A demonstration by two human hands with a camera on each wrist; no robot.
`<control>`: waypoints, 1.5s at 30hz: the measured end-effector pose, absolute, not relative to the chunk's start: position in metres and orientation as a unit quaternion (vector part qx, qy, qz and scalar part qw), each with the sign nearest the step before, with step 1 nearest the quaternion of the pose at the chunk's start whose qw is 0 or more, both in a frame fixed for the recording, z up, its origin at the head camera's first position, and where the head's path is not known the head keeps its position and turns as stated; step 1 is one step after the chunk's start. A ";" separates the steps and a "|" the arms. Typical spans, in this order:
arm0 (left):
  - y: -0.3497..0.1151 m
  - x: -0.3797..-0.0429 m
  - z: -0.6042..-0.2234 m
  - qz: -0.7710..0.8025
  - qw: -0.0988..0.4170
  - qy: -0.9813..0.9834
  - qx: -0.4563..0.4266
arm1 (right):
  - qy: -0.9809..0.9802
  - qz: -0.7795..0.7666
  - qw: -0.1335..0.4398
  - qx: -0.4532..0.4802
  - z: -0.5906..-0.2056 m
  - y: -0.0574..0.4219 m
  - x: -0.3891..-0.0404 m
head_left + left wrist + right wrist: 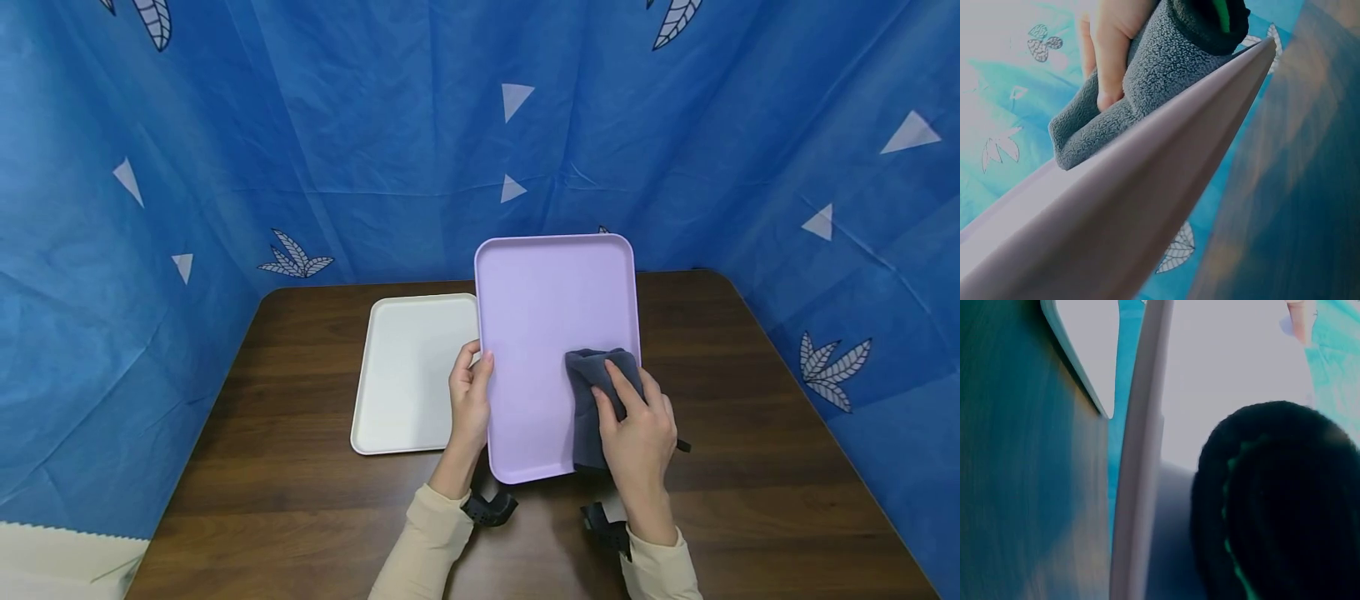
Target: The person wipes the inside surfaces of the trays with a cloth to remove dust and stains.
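Observation:
A light purple rectangular tray point(532, 308) is held up at a tilt over the table. At its left edge my left hand point(468, 404) grips the rim, with the thumb on the near face. My right hand point(641, 433) pinches a folded dark grey cloth point(588, 417) and presses it on the tray's lower right part. From the left wrist, the fuzzy cloth point(1160, 69) lies along the tray's rim point(1122, 206), under the right hand's fingers point(1113, 56). In the right wrist view the cloth's dark rolled end point(1272, 419) fills the lower right and hides the right hand.
A white tray point(412, 375) lies on the brown wooden table point(300, 500), left of the purple one and partly behind it. Blue patterned curtains point(375, 125) hang behind the table and on both sides. A black strap with a mount point(489, 508) is on each wrist.

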State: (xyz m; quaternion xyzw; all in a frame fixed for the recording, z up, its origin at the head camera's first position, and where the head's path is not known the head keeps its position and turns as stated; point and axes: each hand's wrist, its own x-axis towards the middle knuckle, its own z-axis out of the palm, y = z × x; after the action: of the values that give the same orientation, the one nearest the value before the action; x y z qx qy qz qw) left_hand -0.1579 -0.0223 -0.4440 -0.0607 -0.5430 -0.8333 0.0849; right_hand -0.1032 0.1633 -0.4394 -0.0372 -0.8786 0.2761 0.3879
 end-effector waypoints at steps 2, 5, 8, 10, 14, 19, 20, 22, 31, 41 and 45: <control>-0.022 -0.158 -0.443 -0.832 0.085 -0.544 -0.060 | -0.880 0.277 0.384 -0.042 -0.439 0.164 -0.103; -0.022 -0.157 -0.443 -0.834 0.084 -0.542 -0.059 | -0.882 0.279 0.378 -0.045 -0.439 0.164 -0.102; -0.022 -0.157 -0.443 -0.835 0.082 -0.541 -0.060 | -0.882 0.280 0.376 -0.046 -0.438 0.164 -0.102; -0.022 -0.157 -0.443 -0.836 0.082 -0.539 -0.061 | -0.882 0.281 0.376 -0.047 -0.437 0.164 -0.102; -0.022 -0.157 -0.442 -0.836 0.081 -0.538 -0.063 | -0.880 0.285 0.378 -0.047 -0.437 0.162 -0.100; -0.023 -0.157 -0.442 -0.835 0.082 -0.541 -0.065 | -0.876 0.288 0.384 -0.042 -0.438 0.157 -0.098; -0.023 -0.157 -0.442 -0.834 0.082 -0.541 -0.065 | -0.876 0.288 0.386 -0.041 -0.438 0.155 -0.097; -0.023 -0.157 -0.442 -0.833 0.083 -0.544 -0.065 | -0.876 0.286 0.387 -0.036 -0.438 0.153 -0.097; -0.023 -0.157 -0.441 -0.833 0.084 -0.543 -0.062 | -0.873 0.287 0.395 0.000 -0.439 0.139 -0.094; -0.022 -0.157 -0.444 -0.834 0.088 -0.541 -0.062 | -0.875 0.270 0.400 0.046 -0.438 0.119 -0.090; -0.022 -0.157 -0.445 -0.831 0.091 -0.546 -0.065 | -0.873 0.262 0.406 0.069 -0.440 0.112 -0.089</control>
State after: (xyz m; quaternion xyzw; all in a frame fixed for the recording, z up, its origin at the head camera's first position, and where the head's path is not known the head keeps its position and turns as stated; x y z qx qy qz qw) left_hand -0.1567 -0.0217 -0.4453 -0.0655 -0.5455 -0.8306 0.0912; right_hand -0.0889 0.1116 -0.4396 0.0688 -0.8730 0.2619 0.4057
